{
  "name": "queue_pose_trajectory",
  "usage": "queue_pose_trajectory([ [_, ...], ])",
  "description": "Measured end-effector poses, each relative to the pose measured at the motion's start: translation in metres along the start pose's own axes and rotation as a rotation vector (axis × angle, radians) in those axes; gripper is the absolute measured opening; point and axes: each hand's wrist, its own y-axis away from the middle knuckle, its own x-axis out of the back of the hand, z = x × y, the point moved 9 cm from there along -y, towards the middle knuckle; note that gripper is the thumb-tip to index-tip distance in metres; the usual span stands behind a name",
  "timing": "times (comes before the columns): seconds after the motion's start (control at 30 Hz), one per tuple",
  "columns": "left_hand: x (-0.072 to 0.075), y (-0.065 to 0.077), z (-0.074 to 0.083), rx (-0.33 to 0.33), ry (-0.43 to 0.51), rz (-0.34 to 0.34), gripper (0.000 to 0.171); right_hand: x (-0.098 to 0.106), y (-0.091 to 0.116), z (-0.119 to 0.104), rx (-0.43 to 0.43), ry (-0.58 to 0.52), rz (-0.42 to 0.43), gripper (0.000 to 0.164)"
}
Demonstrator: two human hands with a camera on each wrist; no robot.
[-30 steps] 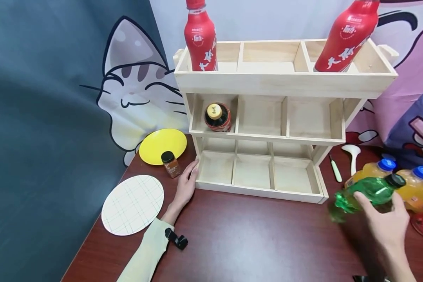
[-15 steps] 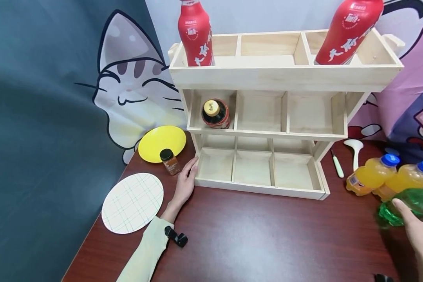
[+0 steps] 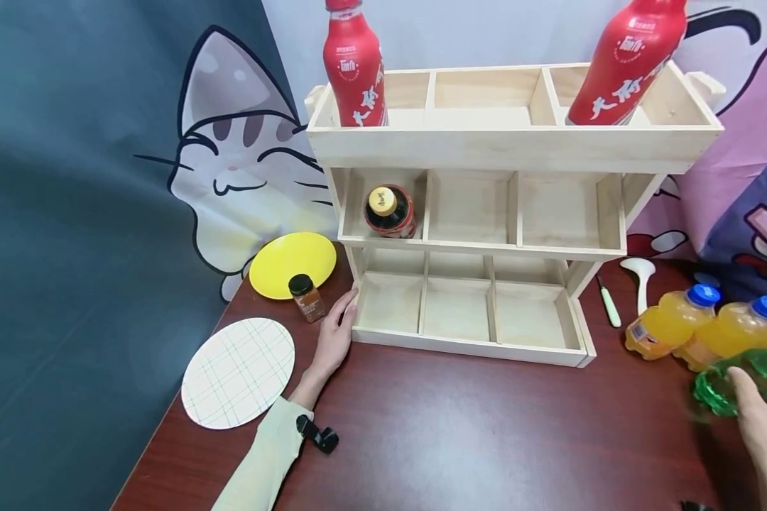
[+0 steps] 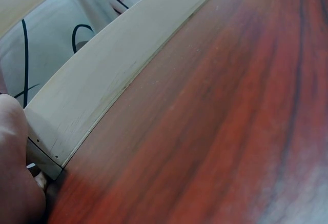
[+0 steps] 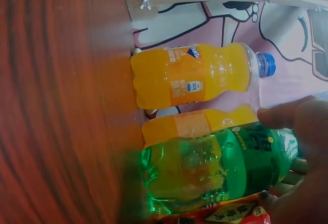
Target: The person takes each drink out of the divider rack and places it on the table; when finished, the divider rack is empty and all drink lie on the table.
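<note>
My right hand (image 3: 757, 419) grips a green plastic bottle (image 3: 741, 372) at the table's right edge; its thumb and fingers (image 5: 294, 116) wrap the upper body. In the right wrist view the green bottle (image 5: 220, 165) stands upright, close against two orange drink bottles (image 5: 195, 75), its base level with theirs. I cannot tell whether it touches the table. My left hand (image 3: 337, 333) lies flat on the table. Its straight fingers touch the lower left front corner of a three-tier wooden rack (image 3: 479, 348). The left wrist view shows that rack's front board (image 4: 118, 75).
Two red bottles (image 3: 354, 67) stand in the rack's top tier and a dark bottle with a yellow cap (image 3: 390, 211) in the middle tier's left cell. A yellow plate (image 3: 292, 264), a spice jar (image 3: 307, 298) and a checked round plate (image 3: 238, 371) lie left. A white spoon (image 3: 639, 277) lies right.
My right hand has carried the green bottle from the rack's right front corner out to the right, lower and beside the orange bottles. The left hand has stayed at the rack's corner.
</note>
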Motion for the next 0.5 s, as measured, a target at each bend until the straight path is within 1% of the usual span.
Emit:
queue_pose_trajectory([
  [0.07,-0.001,0.002,0.006,-0.003,0.024,-0.013,0.038,0.002,0.002,0.004,-0.075,0.025,-0.009,0.071],
  [0.1,-0.001,0.003,0.011,-0.006,0.034,-0.017,0.038,0.003,0.003,0.004,-0.094,0.022,-0.013,0.069],
  [0.13,-0.001,0.004,0.015,-0.012,0.045,-0.021,0.038,0.004,0.003,0.002,-0.086,0.008,-0.016,0.067],
  [0.23,0.0,0.008,0.026,-0.021,0.043,-0.019,0.038,0.008,0.002,-0.011,-0.009,-0.044,-0.026,0.062],
  [0.27,0.001,0.009,0.028,-0.019,0.034,-0.018,0.038,0.01,0.002,-0.018,0.035,-0.058,-0.023,0.061],
  [0.33,0.002,0.011,0.029,-0.014,0.018,-0.016,0.038,0.015,0.004,-0.03,0.069,-0.054,-0.005,0.059],
  [0.4,0.002,0.011,0.03,-0.01,0.014,-0.019,0.038,0.02,0.006,-0.041,0.013,0.009,0.018,0.057],
  [0.43,0.002,0.011,0.03,-0.008,0.024,-0.02,0.038,0.022,0.007,-0.05,0.013,0.01,0.043,0.055],
  [0.47,0.002,0.01,0.03,-0.007,0.03,-0.022,0.038,0.022,0.008,-0.062,0.036,-0.034,0.062,0.053],
  [0.5,0.002,0.01,0.03,-0.007,0.036,-0.022,0.038,0.021,0.008,-0.076,0.059,-0.117,0.089,0.053],
])
